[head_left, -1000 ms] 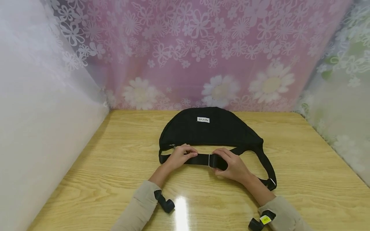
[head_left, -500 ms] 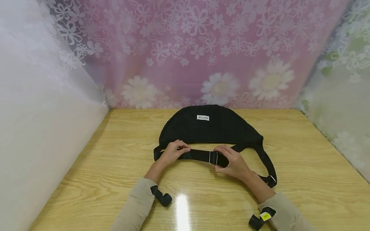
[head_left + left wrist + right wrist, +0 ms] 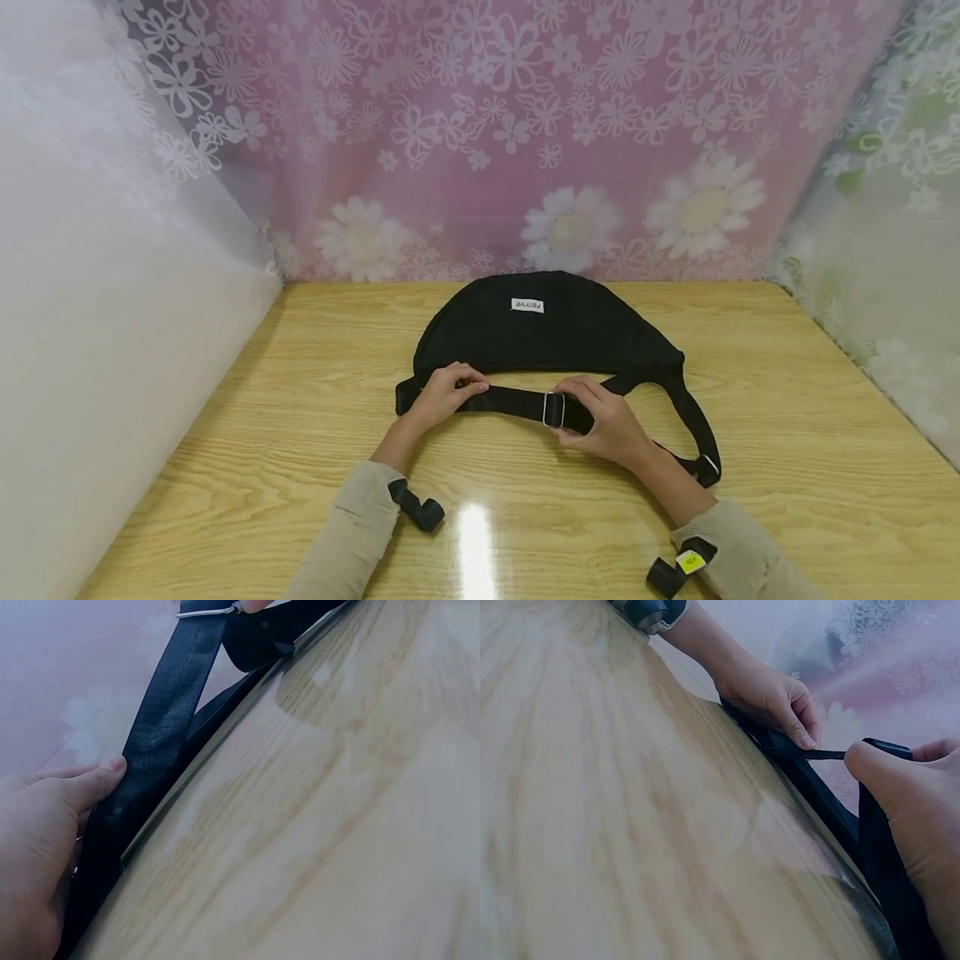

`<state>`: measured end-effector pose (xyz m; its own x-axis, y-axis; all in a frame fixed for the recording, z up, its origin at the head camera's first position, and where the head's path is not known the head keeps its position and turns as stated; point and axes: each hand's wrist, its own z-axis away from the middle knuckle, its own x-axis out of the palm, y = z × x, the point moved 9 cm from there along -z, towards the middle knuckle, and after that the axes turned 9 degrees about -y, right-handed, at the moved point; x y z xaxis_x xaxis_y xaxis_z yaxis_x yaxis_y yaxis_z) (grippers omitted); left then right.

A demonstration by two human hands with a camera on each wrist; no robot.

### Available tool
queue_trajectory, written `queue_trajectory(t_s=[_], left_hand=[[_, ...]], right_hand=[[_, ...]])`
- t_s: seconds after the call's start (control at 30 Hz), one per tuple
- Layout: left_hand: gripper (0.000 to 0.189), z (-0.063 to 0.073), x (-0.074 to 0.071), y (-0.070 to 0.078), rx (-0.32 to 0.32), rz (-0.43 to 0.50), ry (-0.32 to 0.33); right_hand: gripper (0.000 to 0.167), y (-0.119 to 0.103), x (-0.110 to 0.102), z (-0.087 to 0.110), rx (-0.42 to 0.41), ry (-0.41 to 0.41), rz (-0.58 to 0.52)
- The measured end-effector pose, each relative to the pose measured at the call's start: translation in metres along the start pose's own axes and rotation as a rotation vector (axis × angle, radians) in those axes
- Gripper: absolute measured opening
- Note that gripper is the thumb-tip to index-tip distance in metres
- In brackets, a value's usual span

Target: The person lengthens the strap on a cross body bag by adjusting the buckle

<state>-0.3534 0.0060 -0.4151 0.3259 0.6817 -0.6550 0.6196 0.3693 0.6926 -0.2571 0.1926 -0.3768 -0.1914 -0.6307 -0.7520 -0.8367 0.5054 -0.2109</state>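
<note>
A black waist bag (image 3: 551, 333) with a small white label lies on the table, its black strap (image 3: 513, 402) stretched along the near side. My left hand (image 3: 448, 395) pinches the strap between thumb and fingers, left of a metal slide buckle (image 3: 554, 409). Just right of that buckle, my right hand (image 3: 604, 418) grips the strap by its edges. In the left wrist view the strap (image 3: 169, 697) rises from the left thumb toward the buckle. The right wrist view has the left hand (image 3: 772, 701) and right hand (image 3: 911, 799) with the strap taut between them.
The wooden table (image 3: 300, 350) ends at a pink flowered curtain (image 3: 465, 150) behind the bag. A white sheet (image 3: 135, 275) borders the left side. A strap loop with a second buckle (image 3: 707, 468) lies beside the right forearm.
My left hand has slid left and slightly away along the strap, so more strap shows between the hands. The buckle has turned a little, and my right hand stays nearly in place.
</note>
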Motion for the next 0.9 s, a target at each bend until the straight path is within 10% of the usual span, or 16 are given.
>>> queue_trajectory(t_s=[0.9], left_hand=[[0.011, 0.010, 0.015, 0.001, -0.085, -0.010, -0.131]], right_hand=[[0.049, 0.001, 0.011, 0.000, 0.068, -0.151, 0.021]])
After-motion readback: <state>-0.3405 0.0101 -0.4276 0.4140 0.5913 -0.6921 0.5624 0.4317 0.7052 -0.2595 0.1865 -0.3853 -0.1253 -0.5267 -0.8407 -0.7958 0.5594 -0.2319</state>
